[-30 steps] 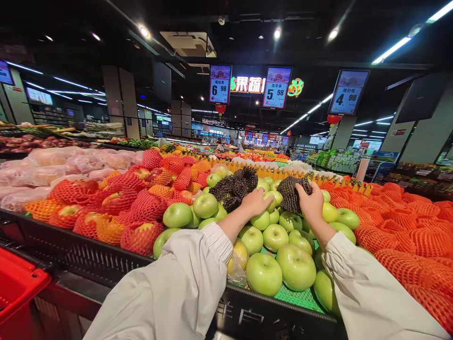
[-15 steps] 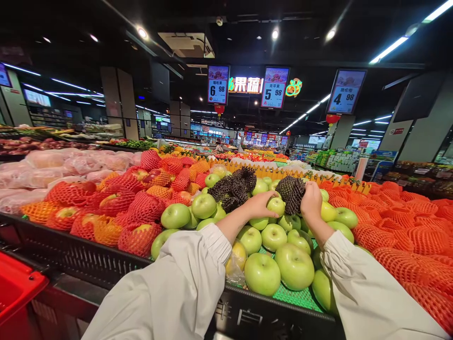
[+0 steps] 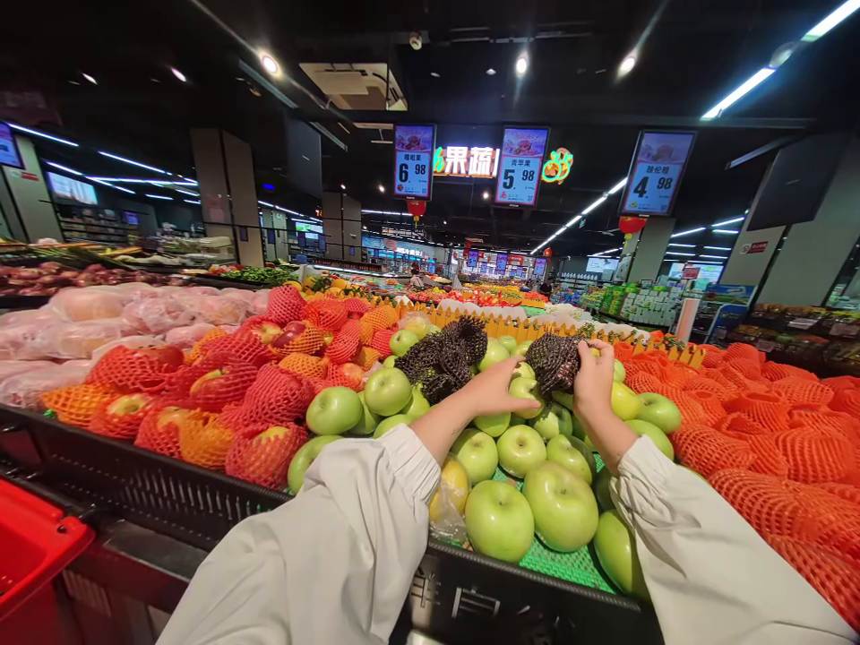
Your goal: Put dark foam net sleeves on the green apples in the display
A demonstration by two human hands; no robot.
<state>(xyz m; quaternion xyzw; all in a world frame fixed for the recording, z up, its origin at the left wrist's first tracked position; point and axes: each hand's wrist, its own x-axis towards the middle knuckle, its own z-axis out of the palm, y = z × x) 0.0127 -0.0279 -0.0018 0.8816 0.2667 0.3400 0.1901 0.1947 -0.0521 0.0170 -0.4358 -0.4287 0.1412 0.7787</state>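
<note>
My right hand (image 3: 594,381) is closed around a dark foam net sleeve (image 3: 552,361), a soft, stretchy mesh bunched into a rough cone, held above the pile of green apples (image 3: 498,520). My left hand (image 3: 495,387) curls loosely over one smooth, glossy green apple (image 3: 525,391) just beside the sleeve, fingers touching its skin; I cannot tell whether it is lifted clear of the pile. Both apple and sleeve sit at the middle of the display, toward its back. More crumpled dark mesh sleeves (image 3: 440,356) lie heaped to the left. The round waxy apples rest on a green mat inside a black perforated plastic bin (image 3: 134,484). Red and orange foam nets (image 3: 269,394) wrap the neighbouring fruit.
</note>
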